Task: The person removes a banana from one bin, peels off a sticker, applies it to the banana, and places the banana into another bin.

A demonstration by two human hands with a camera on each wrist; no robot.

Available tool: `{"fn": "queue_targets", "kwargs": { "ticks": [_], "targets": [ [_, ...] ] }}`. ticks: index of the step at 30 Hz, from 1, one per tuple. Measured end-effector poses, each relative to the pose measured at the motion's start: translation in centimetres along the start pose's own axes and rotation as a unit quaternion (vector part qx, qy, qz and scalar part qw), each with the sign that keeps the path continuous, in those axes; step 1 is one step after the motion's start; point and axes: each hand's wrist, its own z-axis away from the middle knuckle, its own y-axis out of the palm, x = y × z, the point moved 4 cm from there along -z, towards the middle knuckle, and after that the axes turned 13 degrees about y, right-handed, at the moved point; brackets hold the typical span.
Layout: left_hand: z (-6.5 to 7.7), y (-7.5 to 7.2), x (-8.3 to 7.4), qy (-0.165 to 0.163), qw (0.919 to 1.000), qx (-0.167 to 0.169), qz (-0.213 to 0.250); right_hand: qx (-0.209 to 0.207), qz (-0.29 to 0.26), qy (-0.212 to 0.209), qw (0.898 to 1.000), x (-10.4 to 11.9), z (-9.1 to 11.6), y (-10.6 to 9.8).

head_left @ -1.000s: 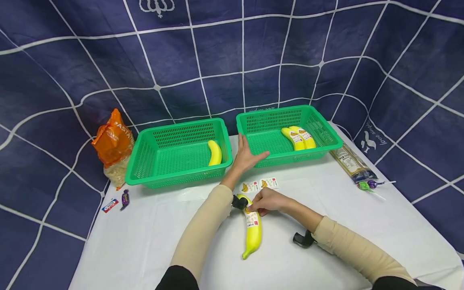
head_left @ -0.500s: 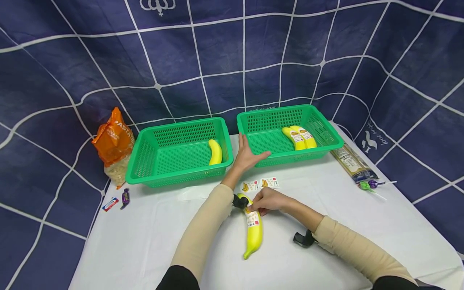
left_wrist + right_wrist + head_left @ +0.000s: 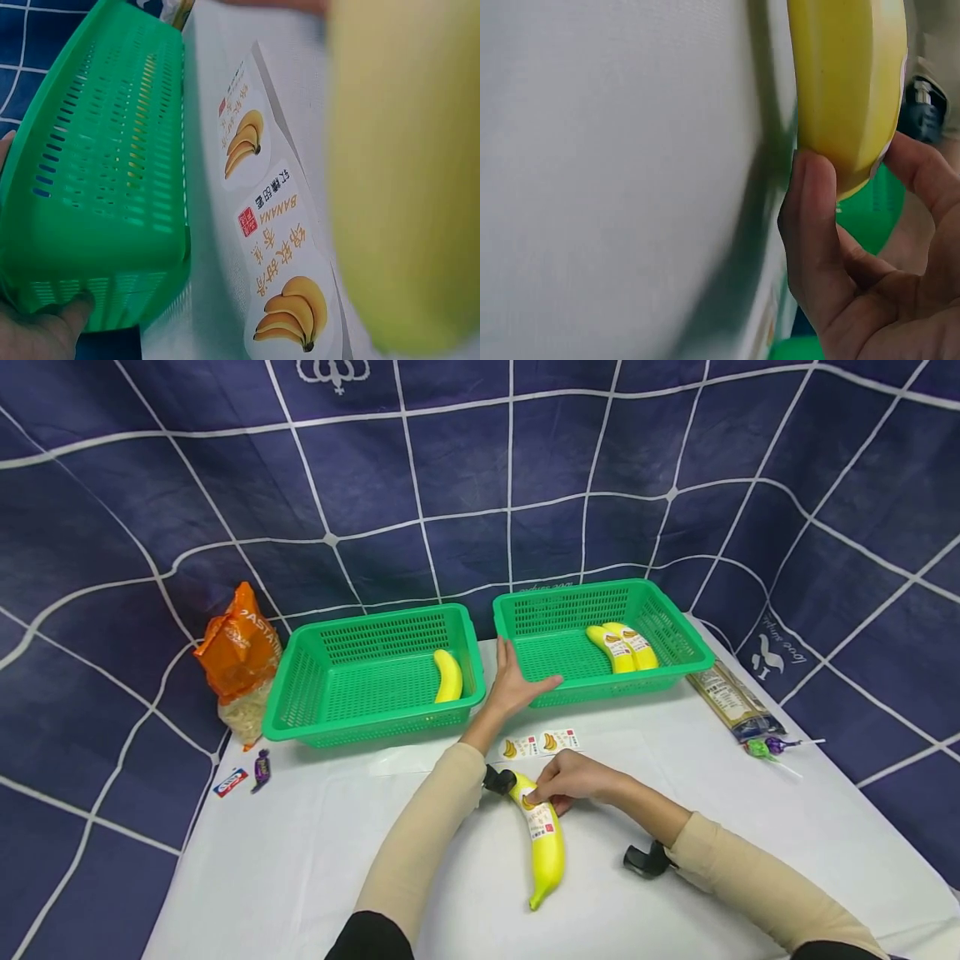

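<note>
A yellow banana (image 3: 547, 856) with a white printed label (image 3: 540, 820) is pinched near its far end by my right hand (image 3: 576, 781). In the right wrist view, the thumb and fingers grip the sides of the banana (image 3: 847, 82), and a shadow falls on the cloth beside it. My left hand (image 3: 512, 687) has its fingers spread and thumb outstretched at the near left corner of the right green basket (image 3: 592, 692); the left wrist view has the thumb (image 3: 77, 311) against the basket wall. Two banana stickers (image 3: 281, 262) lie between the basket and the held banana.
Two labelled bananas (image 3: 632, 647) lie inside the right basket. One banana (image 3: 448, 677) without a visible label is in the left green basket (image 3: 360, 727). An orange pasta bag (image 3: 240, 652) and wrapped sweets (image 3: 261, 770) are at left; a flat packet (image 3: 731, 702) and lollipops (image 3: 761, 747) at right.
My right hand has shifted slightly right and toward me, taking the labelled banana with it. The left hand stays at the basket corner, and the baskets' contents look the same.
</note>
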Motion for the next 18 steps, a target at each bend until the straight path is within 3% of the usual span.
{"fn": "queue_targets", "kwargs": {
  "ticks": [4,10,18],
  "targets": [
    [0.0,-0.2,0.0,0.001,1.0,-0.002,0.008,0.0,0.017,0.002,1.0,0.0,1.0,-1.7],
    [-0.2,0.1,-0.2,-0.002,0.9999,-0.009,0.015,-0.008,0.039,0.01,0.999,1.2,2.8,-6.1],
    [-0.1,0.0,-0.1,-0.009,0.9998,-0.012,0.014,-0.011,0.096,0.0,0.995,6.2,5.2,-12.7]
  ]
}}
